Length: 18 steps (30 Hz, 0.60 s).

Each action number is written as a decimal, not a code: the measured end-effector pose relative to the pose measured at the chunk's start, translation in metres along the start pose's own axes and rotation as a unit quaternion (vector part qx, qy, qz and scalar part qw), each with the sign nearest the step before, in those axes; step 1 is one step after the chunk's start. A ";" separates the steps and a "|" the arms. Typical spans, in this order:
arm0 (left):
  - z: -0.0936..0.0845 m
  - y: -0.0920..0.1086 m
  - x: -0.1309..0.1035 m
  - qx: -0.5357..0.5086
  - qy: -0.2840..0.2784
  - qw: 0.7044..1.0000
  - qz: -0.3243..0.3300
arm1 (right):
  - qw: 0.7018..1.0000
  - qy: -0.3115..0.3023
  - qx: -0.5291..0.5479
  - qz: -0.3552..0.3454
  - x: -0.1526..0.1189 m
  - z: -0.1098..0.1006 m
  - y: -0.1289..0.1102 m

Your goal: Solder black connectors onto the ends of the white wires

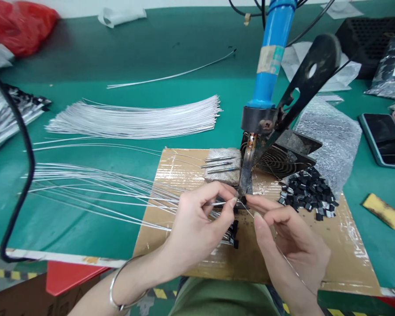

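My left hand (pixel 200 221) pinches a thin white wire close to the tip of a blue-handled soldering iron (pixel 272 52), which is clamped upright with its tip down. In my right hand (pixel 291 241) is a thin strand of solder (pixel 288 262), its end at the iron's tip. The joint between the fingertips is too small to make out. Several white wires (pixel 118 177) run leftward from beneath my left hand, and black connectors (pixel 233 235) lie just right of it. Above my left hand, metal rods (pixel 219 164) rest on a grey pad (pixel 225 176).
Cardboard (pixel 345 259) covers the front of the green table (pixel 85 235). A pile of small black parts (pixel 309 193) lies right of the iron, near a small fan (pixel 283 153). Behind is a bundle of white wires (pixel 134 118). A phone (pixel 386 140) and yellow sponge (pixel 383 210) lie at right.
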<state>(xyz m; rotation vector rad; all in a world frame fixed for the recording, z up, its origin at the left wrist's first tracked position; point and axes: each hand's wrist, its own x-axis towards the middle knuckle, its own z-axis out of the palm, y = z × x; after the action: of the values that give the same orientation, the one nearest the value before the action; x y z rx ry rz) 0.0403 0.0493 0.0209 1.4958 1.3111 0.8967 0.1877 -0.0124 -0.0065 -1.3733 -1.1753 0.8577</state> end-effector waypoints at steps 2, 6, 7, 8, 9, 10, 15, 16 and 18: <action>0.000 0.000 0.000 0.003 -0.002 1.000 -0.007 | 1.000 -0.004 -0.003 -0.004 0.000 0.000 0.001; 0.000 -0.002 0.001 0.007 -0.006 1.000 -0.015 | 1.000 -0.005 -0.013 -0.008 0.000 0.001 0.002; 0.000 -0.002 0.002 0.005 -0.007 1.000 -0.015 | 1.000 -0.003 -0.017 -0.011 0.000 0.001 0.002; 0.000 -0.002 0.002 0.003 -0.008 1.000 -0.014 | 1.000 0.001 -0.022 -0.014 0.000 0.002 0.001; 0.000 -0.002 0.002 0.000 -0.008 1.000 -0.013 | 1.000 0.005 -0.025 -0.017 0.000 0.002 0.001; 0.000 -0.002 0.002 -0.003 -0.009 1.000 -0.012 | 0.999 0.009 -0.028 -0.020 0.000 0.003 0.000; -0.001 -0.001 -0.001 -0.003 -0.003 1.000 -0.002 | 0.998 0.017 -0.039 -0.039 0.001 0.004 -0.001; -0.001 -0.002 -0.001 -0.001 -0.002 1.000 0.000 | 0.998 0.018 -0.042 -0.045 0.001 0.004 -0.001; 0.000 -0.003 -0.002 0.002 -0.001 1.000 0.002 | 0.997 0.020 -0.047 -0.054 0.001 0.005 0.000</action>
<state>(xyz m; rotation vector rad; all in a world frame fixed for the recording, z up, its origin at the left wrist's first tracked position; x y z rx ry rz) 0.0387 0.0475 0.0187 1.5025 1.3089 0.8953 0.1834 -0.0105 -0.0072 -1.3825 -1.2607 0.7023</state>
